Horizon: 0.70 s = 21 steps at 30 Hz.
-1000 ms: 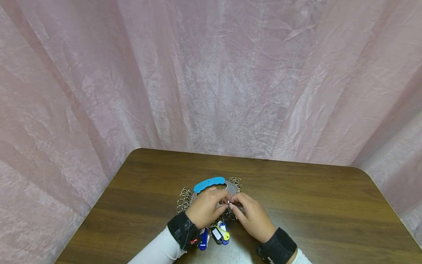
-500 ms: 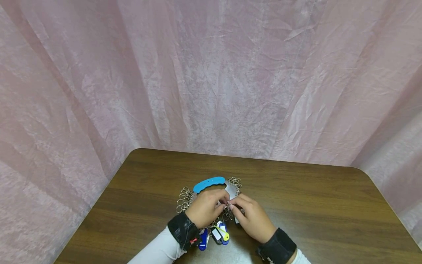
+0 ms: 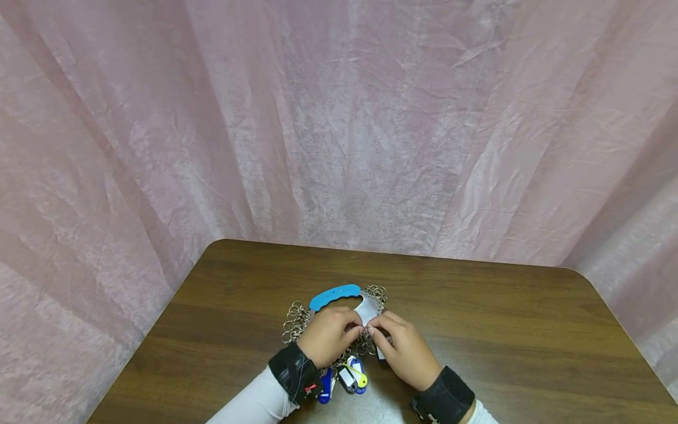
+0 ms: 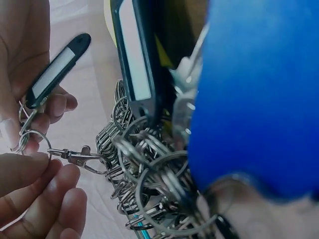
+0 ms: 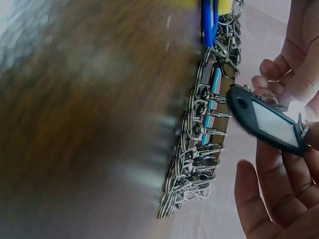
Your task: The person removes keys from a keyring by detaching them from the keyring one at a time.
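From the head view, both hands meet over a heap of key rings (image 3: pixel 296 318) on the brown tabletop (image 3: pixel 503 330). The left hand (image 3: pixel 328 337) and right hand (image 3: pixel 404 348) press fingertip to fingertip, just below a blue handle (image 3: pixel 335 296) and a metal plate (image 3: pixel 368 307). Coloured key tags (image 3: pixel 351 377) lie between the wrists.

Left wrist view now: a small clasp (image 4: pixel 76 156) hangs off the ring bundle (image 4: pixel 149 179), and a ring (image 4: pixel 31 141) sits at its end. The left fingers (image 4: pixel 55 191) curl under it, pinching; the right fingers (image 4: pixel 50 105) pinch the ring carrying a black tag (image 4: pixel 57 69).

Right wrist view: the black tag (image 5: pixel 269 120) stands out from the right hand's grip (image 5: pixel 279 199), with the rack of clasps (image 5: pixel 199 144) lying on edge beside it.

The risk I see: that split ring is tiny, and a slipped fingernail could let it spring shut or drop the tag into the tangle.

Against a second ago, the hands have crept slightly up towards the plate; the pinch is unchanged.
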{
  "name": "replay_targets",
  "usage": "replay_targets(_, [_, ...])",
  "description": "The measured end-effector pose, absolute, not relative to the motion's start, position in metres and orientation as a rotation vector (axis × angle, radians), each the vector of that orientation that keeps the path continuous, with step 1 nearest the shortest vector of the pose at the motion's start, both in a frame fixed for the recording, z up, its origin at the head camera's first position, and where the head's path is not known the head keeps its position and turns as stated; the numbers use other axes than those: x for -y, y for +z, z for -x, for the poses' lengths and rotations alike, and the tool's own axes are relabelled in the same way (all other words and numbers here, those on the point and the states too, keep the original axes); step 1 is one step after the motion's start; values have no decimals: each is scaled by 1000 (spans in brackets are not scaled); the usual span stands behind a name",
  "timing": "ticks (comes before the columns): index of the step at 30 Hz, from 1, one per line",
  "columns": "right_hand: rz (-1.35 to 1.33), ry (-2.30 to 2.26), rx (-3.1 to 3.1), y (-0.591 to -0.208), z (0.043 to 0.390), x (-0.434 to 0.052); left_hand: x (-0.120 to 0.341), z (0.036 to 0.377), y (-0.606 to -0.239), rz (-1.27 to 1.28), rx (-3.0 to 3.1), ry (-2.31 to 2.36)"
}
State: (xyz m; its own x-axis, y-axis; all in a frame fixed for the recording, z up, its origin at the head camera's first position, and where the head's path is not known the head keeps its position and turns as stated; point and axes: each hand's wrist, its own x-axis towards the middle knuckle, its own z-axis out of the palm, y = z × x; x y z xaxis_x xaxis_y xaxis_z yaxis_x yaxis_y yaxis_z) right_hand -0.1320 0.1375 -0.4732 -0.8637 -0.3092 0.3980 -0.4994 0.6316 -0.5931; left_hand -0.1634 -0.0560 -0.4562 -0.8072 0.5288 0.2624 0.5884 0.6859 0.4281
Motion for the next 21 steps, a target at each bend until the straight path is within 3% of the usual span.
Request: replay_targets(21, [-645,1134,2606,-474,133,-138,55,163,-457,978,2685,-804])
